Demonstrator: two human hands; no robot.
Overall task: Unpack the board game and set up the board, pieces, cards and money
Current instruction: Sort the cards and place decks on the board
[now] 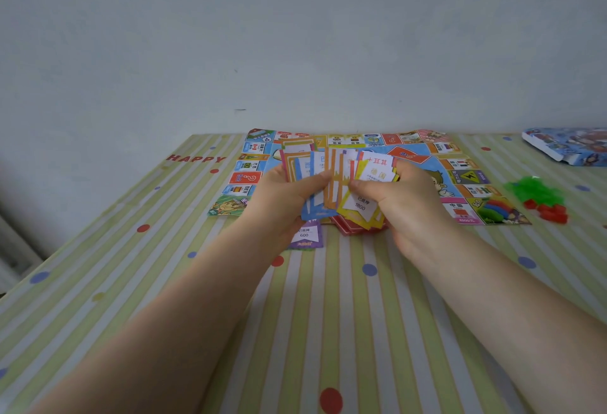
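A fanned sheaf of cards point(341, 180) is grasped by both hands, the left hand point(285, 197) at its left edge, the right hand point(404, 193) at its right; it is held above the near edge of the board point(460, 164), the fan running left to right; one purple card point(305, 236) lies below, nearer the left hand; a red stack beneath is largely hidden; most card faces cannot be read.

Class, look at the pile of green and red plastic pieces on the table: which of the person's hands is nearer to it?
Right. The right hand, holding cards, is just left of the green and red pieces; the left hand is farther left, beyond it.
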